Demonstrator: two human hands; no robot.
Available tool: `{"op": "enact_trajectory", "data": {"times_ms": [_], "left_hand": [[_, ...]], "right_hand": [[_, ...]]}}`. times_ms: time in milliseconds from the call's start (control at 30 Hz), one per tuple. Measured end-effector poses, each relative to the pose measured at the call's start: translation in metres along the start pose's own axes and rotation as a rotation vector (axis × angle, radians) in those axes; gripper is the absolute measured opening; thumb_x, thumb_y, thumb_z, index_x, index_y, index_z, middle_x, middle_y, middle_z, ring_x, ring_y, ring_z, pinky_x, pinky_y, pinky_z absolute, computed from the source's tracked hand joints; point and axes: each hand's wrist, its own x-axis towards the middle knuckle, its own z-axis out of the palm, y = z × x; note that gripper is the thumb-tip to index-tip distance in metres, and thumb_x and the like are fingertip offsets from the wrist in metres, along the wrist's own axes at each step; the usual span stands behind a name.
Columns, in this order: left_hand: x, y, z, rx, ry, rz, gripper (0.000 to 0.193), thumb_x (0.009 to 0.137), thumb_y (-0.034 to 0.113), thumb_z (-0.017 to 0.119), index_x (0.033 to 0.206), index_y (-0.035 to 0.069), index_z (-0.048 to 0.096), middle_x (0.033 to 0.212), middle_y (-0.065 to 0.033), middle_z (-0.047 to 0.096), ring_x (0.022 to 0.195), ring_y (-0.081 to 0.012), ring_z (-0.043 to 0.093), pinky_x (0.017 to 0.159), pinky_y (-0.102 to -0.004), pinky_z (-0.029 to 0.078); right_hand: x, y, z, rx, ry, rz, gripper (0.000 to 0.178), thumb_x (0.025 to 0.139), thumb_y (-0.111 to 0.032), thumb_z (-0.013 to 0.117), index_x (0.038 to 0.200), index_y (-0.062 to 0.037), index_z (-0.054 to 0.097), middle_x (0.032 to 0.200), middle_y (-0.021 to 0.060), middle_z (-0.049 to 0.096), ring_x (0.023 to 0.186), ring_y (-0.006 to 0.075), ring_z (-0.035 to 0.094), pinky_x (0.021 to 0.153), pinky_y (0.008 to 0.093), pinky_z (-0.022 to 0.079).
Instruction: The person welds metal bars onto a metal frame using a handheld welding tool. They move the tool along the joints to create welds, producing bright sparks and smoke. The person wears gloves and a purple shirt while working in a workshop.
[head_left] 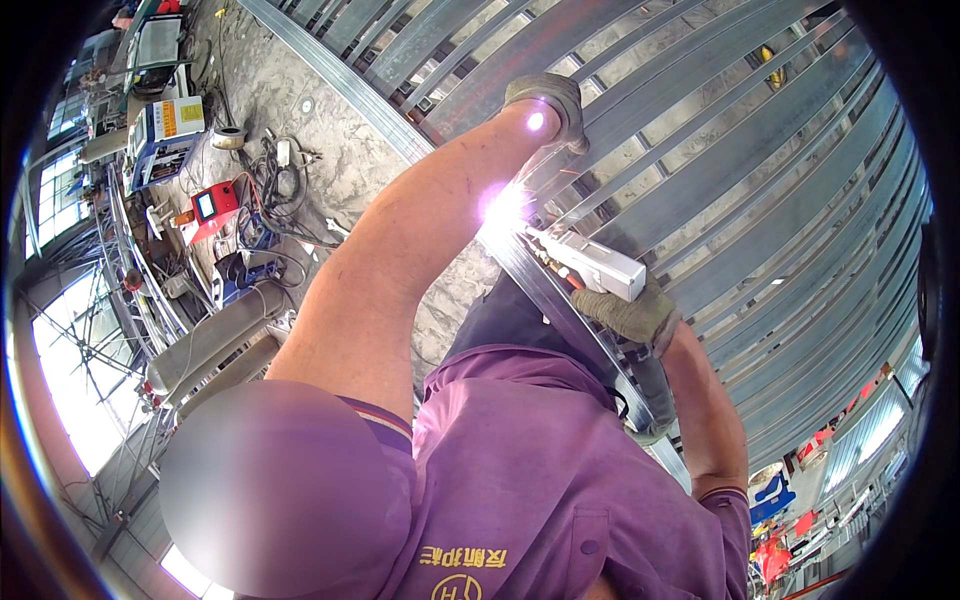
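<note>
My right hand (632,316), in a grey-green work glove, is wrapped around the rear of a handheld welding torch (595,262) with a boxy white body. Its tip points at a dazzling white-violet weld flash on the edge rail (555,280) of a metal grating, and thin sparks fly upward from there. The glare hides the joint itself. Beyond the flash, my left hand (548,100), also gloved, is curled down against the flat grey metal bars (640,95). Its fingertips are mostly out of sight, so what they grip cannot be made out.
Long parallel metal bars (790,190) with gaps between them fill the right side. Across the stained concrete floor (350,130) lie tangled cables (285,180), a red device with a small screen (208,208) and a white-and-blue box (170,130). Grey cylinders (215,338) lie at the left.
</note>
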Motion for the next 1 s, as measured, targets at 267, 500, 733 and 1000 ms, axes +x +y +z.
{"op": "enact_trajectory", "data": {"times_ms": [267,500,733,1000], "left_hand": [[0.002,-0.001,0.001,0.007,0.013,-0.011,0.068,0.082,0.055,0.092,0.131,0.009,0.082,0.127,-0.0111,0.082,0.119,-0.0333,0.079,0.099,-0.0482,0.064],[-0.003,0.001,-0.001,-0.008,0.022,-0.017,0.068,0.081,0.055,0.092,0.131,0.01,0.082,0.129,-0.011,0.082,0.12,-0.0333,0.078,0.099,-0.0482,0.064],[-0.003,-0.002,-0.001,-0.005,0.032,0.022,0.072,0.084,0.06,0.09,0.128,0.003,0.083,0.127,-0.0173,0.082,0.12,-0.0381,0.078,0.104,-0.0498,0.062],[-0.003,-0.002,-0.002,-0.012,0.019,0.027,0.074,0.084,0.061,0.089,0.128,0.002,0.082,0.129,-0.0172,0.081,0.121,-0.0385,0.077,0.103,-0.0505,0.062]], "right_hand": [[-0.007,-0.009,-0.002,-0.036,0.002,0.063,0.057,0.09,-0.029,0.096,0.138,-0.0066,0.076,0.122,0.0114,0.084,0.112,0.0178,0.078,0.096,0.0324,0.062],[-0.01,-0.003,-0.002,0.017,0.0,0.027,0.058,0.091,-0.029,0.096,0.14,-0.006,0.075,0.124,0.0123,0.083,0.113,0.0183,0.078,0.097,0.0327,0.062],[-0.014,-0.007,-0.002,-0.007,-0.003,0.017,0.057,0.093,-0.028,0.094,0.142,-0.0072,0.074,0.128,0.0111,0.083,0.115,0.0178,0.077,0.099,0.0328,0.062],[-0.019,-0.008,-0.004,0.027,0.004,0.026,0.058,0.093,-0.027,0.093,0.143,-0.007,0.073,0.128,0.0111,0.082,0.116,0.0181,0.077,0.1,0.033,0.062]]}}
